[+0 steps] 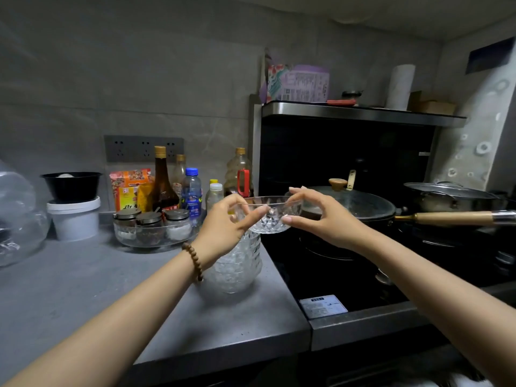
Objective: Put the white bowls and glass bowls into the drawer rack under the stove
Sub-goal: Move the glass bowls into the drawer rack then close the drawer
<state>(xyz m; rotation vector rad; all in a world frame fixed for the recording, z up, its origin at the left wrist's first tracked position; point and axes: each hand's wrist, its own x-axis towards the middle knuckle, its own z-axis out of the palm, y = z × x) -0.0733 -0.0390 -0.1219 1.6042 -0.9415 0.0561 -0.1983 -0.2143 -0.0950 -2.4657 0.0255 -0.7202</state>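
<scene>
A cut-glass bowl (275,215) is held in the air above the seam between counter and stove. My left hand (226,222) pinches its left rim and my right hand (318,216) grips its right rim and side. Directly below it, a stack of several more glass bowls (237,270) stands on the grey counter (111,289), partly hidden by my left wrist with its bead bracelet. No white bowls and no drawer rack are in view.
The black stove (335,275) carries a lidded wok (360,203) with a long wooden handle (452,217) and a steel pan (452,198). Behind the stack sit a glass spice tray (150,233), several bottles (163,182), a white tub (74,217) and a black bowl (72,184).
</scene>
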